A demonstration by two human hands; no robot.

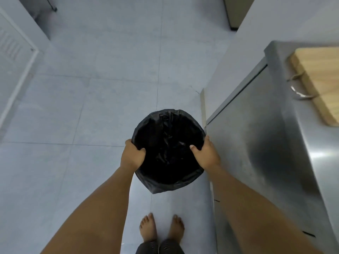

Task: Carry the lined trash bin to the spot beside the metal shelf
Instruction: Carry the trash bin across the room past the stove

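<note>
The person stands barefoot on a floor [91, 110] of large pale grey tiles with thin dark joints between them. Both bare feet [161, 230] are side by side on one tile, toes pointing forward.

In front of the body the person holds the trash bin [168, 149], which is round and lined with a black plastic bag [159, 186]; the bag is folded over the rim and hangs loose down the outside. The inside is dark and I cannot tell what is in it. The left hand [133, 155] grips the rim on the left side, with the thumb inside on the liner and the fingers going down outside. The right hand [206, 153] grips the opposite side of the rim in the same way, thumb inside. I cannot tell whether the bin is lifted or touches the floor.

Just beside the bin, on the person's right, stands a metal cabinet [256, 143] with a brushed steel side and top. On its top lies a wooden cutting board [319, 79] with a metal handle [300, 95] at its near edge. Behind the cabinet there is a pale wall [275, 21]. On the far left is a white door [12, 57] with a louvred panel.
</note>
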